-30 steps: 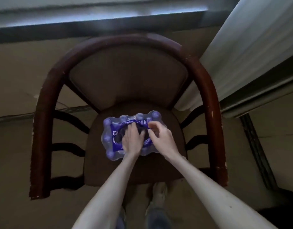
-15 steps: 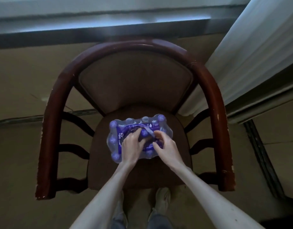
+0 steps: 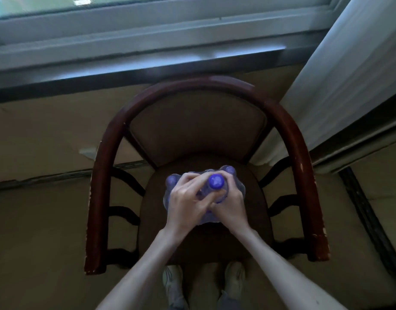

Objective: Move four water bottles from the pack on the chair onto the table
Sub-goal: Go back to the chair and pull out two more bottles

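A shrink-wrapped pack of water bottles (image 3: 238, 186) with purple caps sits on the seat of a dark wooden armchair (image 3: 293, 139). One bottle with a purple cap (image 3: 216, 181) stands raised above the others in the middle of the pack. My left hand (image 3: 185, 204) and my right hand (image 3: 231, 205) both wrap around this bottle, fingers touching each other. Most of the pack is hidden under my hands. Another cap (image 3: 171, 180) shows at the pack's left. No table is in view.
The chair's curved arms enclose the seat on both sides. Behind it are a window sill (image 3: 147, 63) and a wall. A pale curtain (image 3: 349, 74) hangs at the right. My shoes (image 3: 173, 285) stand on the floor just before the seat.
Both hands have shifted from working at the pack's wrap to closing around one bottle, which now stands up out of the pack. The view has tilted up toward the window.
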Motion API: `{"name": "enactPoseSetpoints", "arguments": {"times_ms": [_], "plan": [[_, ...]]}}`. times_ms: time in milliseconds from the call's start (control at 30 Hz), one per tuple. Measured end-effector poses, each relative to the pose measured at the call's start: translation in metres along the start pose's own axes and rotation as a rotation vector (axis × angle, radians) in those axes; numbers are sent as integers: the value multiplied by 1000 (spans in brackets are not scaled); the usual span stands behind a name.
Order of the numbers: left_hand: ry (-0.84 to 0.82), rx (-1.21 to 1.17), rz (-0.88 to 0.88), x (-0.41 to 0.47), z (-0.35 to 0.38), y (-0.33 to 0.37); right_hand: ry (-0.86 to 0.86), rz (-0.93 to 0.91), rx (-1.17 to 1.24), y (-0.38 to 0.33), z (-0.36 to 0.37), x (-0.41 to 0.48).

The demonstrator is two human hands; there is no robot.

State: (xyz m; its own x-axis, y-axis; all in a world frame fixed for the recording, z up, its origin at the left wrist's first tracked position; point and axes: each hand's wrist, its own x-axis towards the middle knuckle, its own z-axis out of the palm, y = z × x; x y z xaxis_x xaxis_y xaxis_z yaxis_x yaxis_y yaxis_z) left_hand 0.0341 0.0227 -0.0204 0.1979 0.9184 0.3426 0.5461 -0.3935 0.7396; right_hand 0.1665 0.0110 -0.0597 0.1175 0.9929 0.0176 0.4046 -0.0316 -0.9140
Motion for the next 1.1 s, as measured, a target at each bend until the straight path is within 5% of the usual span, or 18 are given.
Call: {"name": "enactPoseSetpoints", "arguments": {"times_ms": [67,200,367,800,967,1100], "plan": [[19,-98,-45,1,-5,-1,21,-54,-62,-5,-3,6],[207,-323,-432,-20,6,-16,51,-68,-115,-13,-16,18],[-94,-47,-829,-34,55,-48,120,-72,-134,-11,-34,26],[-30,295,-1107,-4,105,-63,48,-47,-113,-1,-55,18],[-244,342,-993,-13,113,-81,76,25,-69,3,-55,18],[-684,375,-966,-10,108,-88,71,55,-61,1,-54,19]]}}
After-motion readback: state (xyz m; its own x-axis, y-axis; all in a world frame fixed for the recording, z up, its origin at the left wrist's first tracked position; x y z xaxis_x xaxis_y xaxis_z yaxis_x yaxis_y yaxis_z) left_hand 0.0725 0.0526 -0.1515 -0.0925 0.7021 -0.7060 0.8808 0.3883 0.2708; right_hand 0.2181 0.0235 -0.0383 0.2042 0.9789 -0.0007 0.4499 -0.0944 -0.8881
